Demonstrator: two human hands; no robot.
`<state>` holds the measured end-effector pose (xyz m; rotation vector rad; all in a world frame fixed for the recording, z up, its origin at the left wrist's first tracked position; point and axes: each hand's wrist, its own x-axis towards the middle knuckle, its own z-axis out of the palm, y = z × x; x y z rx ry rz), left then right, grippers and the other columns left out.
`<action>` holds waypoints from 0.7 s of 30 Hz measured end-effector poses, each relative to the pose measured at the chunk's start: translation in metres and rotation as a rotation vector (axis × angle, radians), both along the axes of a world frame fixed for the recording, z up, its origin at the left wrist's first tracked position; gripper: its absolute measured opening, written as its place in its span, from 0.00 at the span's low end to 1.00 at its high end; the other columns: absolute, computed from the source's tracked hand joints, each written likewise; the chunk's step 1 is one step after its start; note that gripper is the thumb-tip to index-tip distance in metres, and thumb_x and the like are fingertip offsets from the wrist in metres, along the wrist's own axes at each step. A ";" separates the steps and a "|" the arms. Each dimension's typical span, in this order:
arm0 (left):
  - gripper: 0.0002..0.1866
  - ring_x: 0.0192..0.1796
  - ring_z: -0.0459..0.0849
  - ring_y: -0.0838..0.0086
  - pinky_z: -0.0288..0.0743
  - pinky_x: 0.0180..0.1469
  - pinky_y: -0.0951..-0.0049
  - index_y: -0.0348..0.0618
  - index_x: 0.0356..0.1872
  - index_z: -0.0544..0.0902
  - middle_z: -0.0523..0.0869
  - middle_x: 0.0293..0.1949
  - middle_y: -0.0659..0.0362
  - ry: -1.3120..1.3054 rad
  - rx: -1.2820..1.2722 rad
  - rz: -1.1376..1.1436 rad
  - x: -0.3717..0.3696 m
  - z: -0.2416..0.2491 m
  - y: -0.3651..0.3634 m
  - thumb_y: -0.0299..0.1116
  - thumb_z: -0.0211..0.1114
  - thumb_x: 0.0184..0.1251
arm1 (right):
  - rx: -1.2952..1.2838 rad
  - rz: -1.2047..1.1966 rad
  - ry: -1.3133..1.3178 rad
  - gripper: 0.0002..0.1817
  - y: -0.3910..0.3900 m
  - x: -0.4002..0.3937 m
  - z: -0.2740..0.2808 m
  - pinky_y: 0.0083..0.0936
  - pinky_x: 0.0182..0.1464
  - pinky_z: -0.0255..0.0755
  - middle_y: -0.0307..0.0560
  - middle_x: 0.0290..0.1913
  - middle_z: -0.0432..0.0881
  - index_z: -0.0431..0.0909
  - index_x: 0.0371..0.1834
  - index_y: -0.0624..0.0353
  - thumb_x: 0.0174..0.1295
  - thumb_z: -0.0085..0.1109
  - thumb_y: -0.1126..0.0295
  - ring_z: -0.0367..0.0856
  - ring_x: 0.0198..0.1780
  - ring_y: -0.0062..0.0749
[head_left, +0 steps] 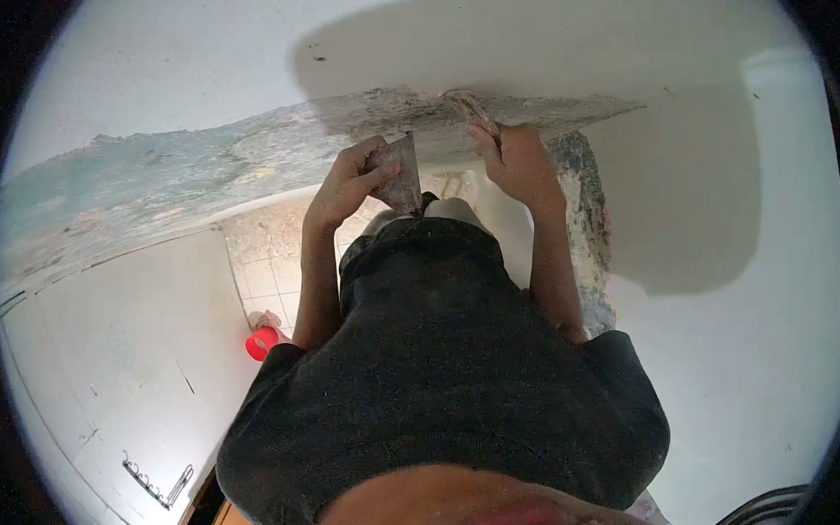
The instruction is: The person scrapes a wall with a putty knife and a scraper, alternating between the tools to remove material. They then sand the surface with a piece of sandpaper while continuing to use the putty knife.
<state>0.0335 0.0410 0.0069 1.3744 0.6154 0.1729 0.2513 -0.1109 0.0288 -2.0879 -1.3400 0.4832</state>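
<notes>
Fingers: left hand point(353, 181) was curled tight round the scraper point(400, 174), thumb laid along its face; right hand point(516, 159) had fingertips bunched and pressed against the wall edge at about 12 o'clock, whether they pinched anything I could not tell.
Scraper: flat, smeared blade, tip up, touching the underside of the rough band point(257, 160); it sat just at 9 o'clock of the right hand.
Rough band: a mottled blue-grey and pinkish strip of stripped surface ran from 9 o'clock across to 1 o'clock of the frame; a second crusted strip point(583, 222) dropped toward 5 o'clock behind the right forearm.
Done, as judged: the long stretch toward 9 o'clock looked already bared of its coat; smooth white wall point(187, 41) lay above it untouched.
Left, as judged: a frayed pale patch point(464, 105) right at the fingertips appeared unfinished; the edge toward 1 o'clock likewise.
Below: tiled floor point(272, 257) at 7 o'clock of the hands; a red cup point(262, 342) stood on it, well apart from both hands.
</notes>
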 end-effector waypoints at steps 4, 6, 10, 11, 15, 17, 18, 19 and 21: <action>0.10 0.36 0.81 0.77 0.79 0.39 0.73 0.35 0.41 0.77 0.81 0.31 0.61 0.023 0.023 -0.018 0.003 -0.007 0.001 0.31 0.66 0.68 | -0.005 0.029 -0.024 0.25 0.002 0.003 0.003 0.38 0.22 0.63 0.56 0.13 0.67 0.77 0.24 0.70 0.69 0.57 0.56 0.66 0.14 0.43; 0.10 0.35 0.81 0.78 0.79 0.37 0.73 0.35 0.40 0.77 0.80 0.30 0.61 0.041 0.084 -0.018 0.006 -0.008 0.000 0.32 0.66 0.68 | 0.070 0.009 -0.076 0.24 0.002 -0.002 -0.001 0.37 0.22 0.64 0.56 0.13 0.68 0.77 0.26 0.70 0.69 0.56 0.56 0.67 0.14 0.43; 0.11 0.32 0.78 0.79 0.76 0.34 0.74 0.34 0.39 0.77 0.79 0.28 0.61 0.064 0.199 0.000 0.012 -0.006 0.003 0.32 0.65 0.68 | 0.168 0.008 0.028 0.21 0.004 -0.015 -0.039 0.37 0.23 0.66 0.55 0.13 0.70 0.79 0.30 0.69 0.69 0.55 0.58 0.70 0.15 0.43; 0.10 0.31 0.78 0.80 0.75 0.34 0.74 0.34 0.39 0.77 0.78 0.28 0.62 0.072 0.204 0.011 0.011 -0.006 0.004 0.32 0.65 0.69 | 0.173 0.028 0.103 0.20 0.005 -0.016 -0.043 0.37 0.23 0.66 0.54 0.13 0.71 0.79 0.32 0.69 0.69 0.55 0.58 0.71 0.15 0.43; 0.09 0.32 0.77 0.80 0.75 0.34 0.74 0.35 0.38 0.76 0.78 0.27 0.62 0.073 0.179 0.048 0.006 0.002 0.001 0.31 0.64 0.69 | 0.194 0.003 0.229 0.18 0.006 -0.016 -0.018 0.35 0.24 0.67 0.53 0.15 0.75 0.79 0.31 0.67 0.69 0.54 0.60 0.74 0.17 0.38; 0.10 0.34 0.77 0.80 0.76 0.37 0.74 0.37 0.39 0.76 0.78 0.30 0.62 0.092 0.168 0.036 -0.001 -0.003 0.003 0.33 0.65 0.69 | 0.174 -0.014 0.208 0.18 0.006 -0.012 -0.014 0.33 0.24 0.68 0.52 0.16 0.76 0.79 0.31 0.66 0.69 0.53 0.61 0.75 0.17 0.36; 0.09 0.34 0.77 0.80 0.75 0.37 0.74 0.37 0.38 0.76 0.78 0.30 0.63 0.088 0.159 0.035 -0.004 -0.004 0.005 0.32 0.65 0.69 | 0.159 -0.009 0.175 0.19 0.006 -0.010 -0.020 0.35 0.24 0.68 0.55 0.16 0.75 0.79 0.29 0.67 0.69 0.54 0.60 0.73 0.16 0.39; 0.09 0.34 0.77 0.81 0.75 0.37 0.75 0.37 0.38 0.76 0.77 0.29 0.63 0.084 0.148 0.036 -0.008 -0.005 0.005 0.32 0.65 0.69 | 0.143 -0.003 0.141 0.20 0.005 -0.011 -0.030 0.37 0.24 0.68 0.58 0.15 0.74 0.79 0.28 0.68 0.69 0.55 0.60 0.72 0.15 0.42; 0.08 0.34 0.76 0.81 0.74 0.37 0.75 0.38 0.37 0.76 0.77 0.29 0.64 0.075 0.144 0.054 -0.014 -0.007 0.007 0.32 0.64 0.69 | 0.135 -0.001 0.164 0.21 0.007 -0.014 -0.035 0.39 0.24 0.69 0.60 0.15 0.73 0.78 0.27 0.69 0.69 0.55 0.59 0.70 0.15 0.45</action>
